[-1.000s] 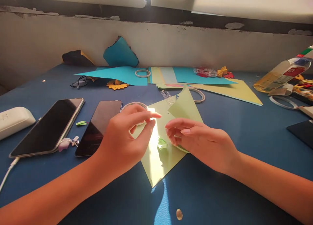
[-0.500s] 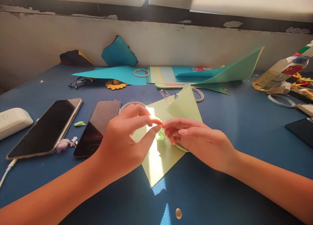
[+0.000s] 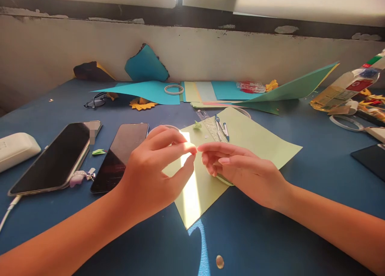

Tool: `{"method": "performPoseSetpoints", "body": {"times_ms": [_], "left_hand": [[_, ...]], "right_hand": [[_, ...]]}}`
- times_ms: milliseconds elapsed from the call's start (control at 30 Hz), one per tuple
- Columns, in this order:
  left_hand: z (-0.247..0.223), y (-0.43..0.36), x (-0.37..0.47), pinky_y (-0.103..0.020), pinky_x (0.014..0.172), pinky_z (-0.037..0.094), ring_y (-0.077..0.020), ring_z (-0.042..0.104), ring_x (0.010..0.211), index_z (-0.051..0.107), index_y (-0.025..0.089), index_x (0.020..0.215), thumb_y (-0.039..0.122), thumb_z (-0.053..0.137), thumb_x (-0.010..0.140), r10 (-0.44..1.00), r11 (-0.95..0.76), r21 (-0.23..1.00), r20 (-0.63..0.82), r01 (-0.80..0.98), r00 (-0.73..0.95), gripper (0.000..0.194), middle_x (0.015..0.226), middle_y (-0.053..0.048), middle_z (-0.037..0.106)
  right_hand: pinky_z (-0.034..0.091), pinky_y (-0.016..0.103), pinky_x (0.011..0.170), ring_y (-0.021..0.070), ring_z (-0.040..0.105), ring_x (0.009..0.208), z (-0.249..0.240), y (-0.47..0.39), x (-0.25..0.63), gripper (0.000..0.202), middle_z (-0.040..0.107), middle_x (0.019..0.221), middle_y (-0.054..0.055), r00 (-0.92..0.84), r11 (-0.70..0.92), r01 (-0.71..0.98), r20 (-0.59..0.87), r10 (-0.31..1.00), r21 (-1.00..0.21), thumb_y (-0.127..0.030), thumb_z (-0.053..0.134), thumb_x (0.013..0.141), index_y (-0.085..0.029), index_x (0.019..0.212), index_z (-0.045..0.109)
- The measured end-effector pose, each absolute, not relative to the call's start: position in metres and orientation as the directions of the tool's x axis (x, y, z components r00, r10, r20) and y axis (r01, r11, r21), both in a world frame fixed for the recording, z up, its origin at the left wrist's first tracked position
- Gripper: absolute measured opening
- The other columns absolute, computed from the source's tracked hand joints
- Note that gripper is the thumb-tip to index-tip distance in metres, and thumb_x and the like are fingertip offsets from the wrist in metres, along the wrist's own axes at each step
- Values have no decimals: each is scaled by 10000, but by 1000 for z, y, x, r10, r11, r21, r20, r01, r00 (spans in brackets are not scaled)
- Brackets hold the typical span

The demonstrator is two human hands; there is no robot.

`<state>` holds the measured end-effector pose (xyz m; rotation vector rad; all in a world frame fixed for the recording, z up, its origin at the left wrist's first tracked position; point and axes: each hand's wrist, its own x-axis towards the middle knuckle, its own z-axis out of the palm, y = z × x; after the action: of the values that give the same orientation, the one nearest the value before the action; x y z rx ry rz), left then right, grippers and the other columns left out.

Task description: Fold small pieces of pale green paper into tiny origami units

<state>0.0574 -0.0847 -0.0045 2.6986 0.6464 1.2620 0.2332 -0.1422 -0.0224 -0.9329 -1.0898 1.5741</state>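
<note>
Green paper (image 3: 258, 129) is spread on the table (image 3: 255, 244) under left hand (image 3: 150, 168) and right hand (image 3: 255, 174), fingertips nearly touching, steady fingerwork seemingly needed, but whether either grip is closed cannot be told.

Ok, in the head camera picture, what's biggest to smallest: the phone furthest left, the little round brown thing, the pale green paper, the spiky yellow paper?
1. Pale green paper, even partly covered
2. Phone furthest left
3. Spiky yellow paper, the part showing
4. Little round brown thing, although it's nearer the camera
</note>
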Motion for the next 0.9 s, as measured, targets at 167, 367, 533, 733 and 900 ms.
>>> {"method": "performPoseSetpoints", "body": {"times_ms": [167,367,533,733,900], "left_hand": [[-2,-78,55,-271,629,445,-142,525,677,624,172,718,141,536,737,557,-816,276,610,508,564,96,721,-27,606],[18,-37,74,-271,607,399,-200,558,816,647,183,834,266,439,777,820,-573,187,112,798,562,231,874,-49,643],[24,-1,117,-277,606,425,-201,591,765,625,162,955,291,550,757,749,-646,114,-98,755,656,248,859,-58,644],[22,14,137,-349,746,488,-171,578,862,579,134,992,293,531,835,591,-764,113,-271,635,760,229,994,-59,596],[24,-16,108,-246,637,431,-140,570,713,651,206,824,210,515,747,493,-817,196,-251,542,833,157,778,-2,625]], "right_hand": [[382,250,652,111,485,698,-26,-141,233,170,532,803,24,-165,-56,-203,-22,986,-978,-253,499,787,-186,910,596],[349,216,540,67,422,530,-34,-136,232,248,434,593,-62,12,44,-34,44,999,-998,-360,576,790,-194,698,416],[310,205,491,60,411,484,-37,-133,234,243,423,535,-81,61,34,-54,31,998,-998,-349,568,790,-198,706,396],[328,204,487,55,415,467,-38,-130,234,204,438,541,-85,61,61,-103,55,997,-993,-305,551,778,-200,711,389],[342,207,492,59,404,461,-37,-129,236,146,469,517,-83,35,73,-143,69,997,-987,-256,520,773,-205,737,388]]}}
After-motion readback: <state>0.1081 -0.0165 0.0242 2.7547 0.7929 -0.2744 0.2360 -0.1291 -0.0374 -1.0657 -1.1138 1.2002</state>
